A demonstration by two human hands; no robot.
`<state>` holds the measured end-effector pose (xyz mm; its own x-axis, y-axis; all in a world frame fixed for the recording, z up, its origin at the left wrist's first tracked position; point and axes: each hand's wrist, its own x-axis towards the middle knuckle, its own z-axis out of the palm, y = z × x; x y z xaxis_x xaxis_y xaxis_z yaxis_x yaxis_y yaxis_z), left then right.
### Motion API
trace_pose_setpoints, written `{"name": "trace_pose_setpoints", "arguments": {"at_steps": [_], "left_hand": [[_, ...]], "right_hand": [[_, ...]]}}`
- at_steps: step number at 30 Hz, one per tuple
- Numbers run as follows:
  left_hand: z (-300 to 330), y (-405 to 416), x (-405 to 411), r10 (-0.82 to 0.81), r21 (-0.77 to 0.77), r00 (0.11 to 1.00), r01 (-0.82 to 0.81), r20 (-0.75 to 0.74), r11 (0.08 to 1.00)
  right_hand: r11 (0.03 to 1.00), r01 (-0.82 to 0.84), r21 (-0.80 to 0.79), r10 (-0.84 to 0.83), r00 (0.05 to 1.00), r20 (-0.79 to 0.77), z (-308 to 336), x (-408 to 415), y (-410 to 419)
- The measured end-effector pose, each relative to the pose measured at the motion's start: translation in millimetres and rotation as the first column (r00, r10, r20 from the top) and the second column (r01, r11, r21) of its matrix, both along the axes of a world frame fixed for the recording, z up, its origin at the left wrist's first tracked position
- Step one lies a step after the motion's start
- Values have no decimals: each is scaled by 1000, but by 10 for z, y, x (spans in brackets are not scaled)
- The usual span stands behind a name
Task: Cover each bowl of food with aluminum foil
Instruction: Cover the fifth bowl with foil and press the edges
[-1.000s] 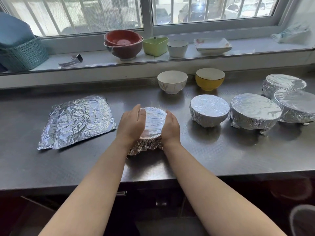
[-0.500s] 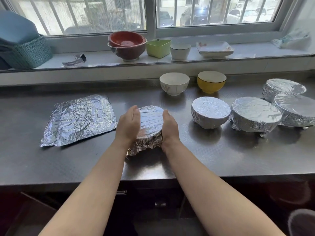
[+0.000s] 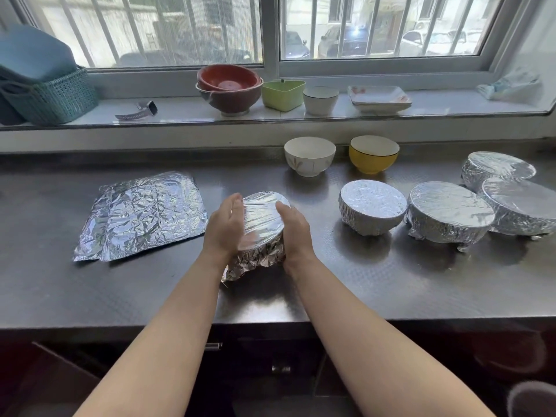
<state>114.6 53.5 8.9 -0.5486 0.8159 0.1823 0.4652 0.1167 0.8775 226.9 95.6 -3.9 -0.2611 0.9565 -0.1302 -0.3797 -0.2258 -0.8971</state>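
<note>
On the tabletop [image 3: 90, 296], straight ahead of me in the head view, a foil-wrapped bowl [image 3: 262, 218] sits between my two hands. The left hand [image 3: 225, 227] lies flat against its left side and the right hand [image 3: 296, 233] against its right, fingers fairly straight, pressing the foil in rather than curling round it; the left looks slightly blurred, so I can't tell exactly how its fingers sit. Both are equally near, one to each flank. The bowl is round, so no long axis matters; its top faces me a little tilted. Loose foil bunches at its near lower edge, which I judge is what needs tucking next.

Well to the left lies a stack of foil sheets [image 3: 141, 215], nearer my left hand. To the right stand four bowls already covered [image 3: 373, 203], their contents hidden. Behind, near the wall, a white bowl [image 3: 310, 155] and a yellow bowl [image 3: 374, 153] wait uncovered; I can't see food in them from this angle.

On the windowsill [image 3: 180, 111] are red bowls [image 3: 228, 85], a green dish [image 3: 282, 93], a cup [image 3: 319, 99], a square plate [image 3: 379, 97] and a basket [image 3: 60, 97].
</note>
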Motion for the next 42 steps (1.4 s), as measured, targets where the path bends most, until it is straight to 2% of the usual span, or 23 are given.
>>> {"name": "trace_pose_setpoints", "arguments": {"at_steps": [3, 11, 14, 16, 17, 20, 23, 26, 29, 31, 33, 35, 37, 40, 42], "left_hand": [[54, -2, 23, 2, -21, 1000, -2, -12, 1000], [63, 9, 45, -1, -50, 1000, 0, -22, 999], [60, 28, -10, -33, -20, 998, 34, 47, 999], [74, 29, -33, -72, -23, 997, 73, 41, 997], [85, 37, -25, -81, -35, 996, 82, 28, 996], [118, 86, 49, -127, -105, 988, 117, -89, 988], [111, 112, 137, -98, -142, 969, 67, -225, 988], [123, 77, 264, -71, -143, 961, 33, -267, 989], [141, 55, 384, -110, -283, 950, 24, -292, 959], [159, 25, 445, -113, -364, 945, -6, -305, 932], [199, -18, 456, -102, -398, 923, -58, -370, 916], [247, -24, 397, -108, -365, 865, -91, -490, 927], [249, 47, 321, -159, -283, 829, 0, -537, 959], [155, 144, 326, -306, -287, 816, 180, -491, 941], [97, 140, 372, -313, -265, 834, 209, -455, 941]], "right_hand": [[998, -3, -63, 1, 999, -34, -21, -23, 4], [992, -85, -89, 94, 991, 100, 7, 93, -55], [989, -144, 11, 131, 925, 357, 119, 182, -100], [979, -166, 118, 81, 850, 520, 152, 263, -102], [971, -175, 160, 59, 832, 551, 142, 301, -88], [970, -138, 202, -4, 817, 577, 119, 357, -100], [973, 94, 212, -187, 860, 474, 26, 472, -17], [947, 201, 250, -281, 897, 343, 118, 585, 15], [933, 156, 323, -279, 881, 381, 184, 554, 33], [947, 71, 313, -222, 850, 477, 210, 535, 48], [943, -27, 332, -189, 777, 601, 228, 555, 60], [915, -76, 396, -240, 688, 685, 248, 570, 67], [887, -79, 455, -305, 640, 705, 273, 560, 55], [926, -78, 368, -221, 681, 698, 209, 496, 34], [944, -40, 326, -198, 723, 662, 118, 475, 21]]}}
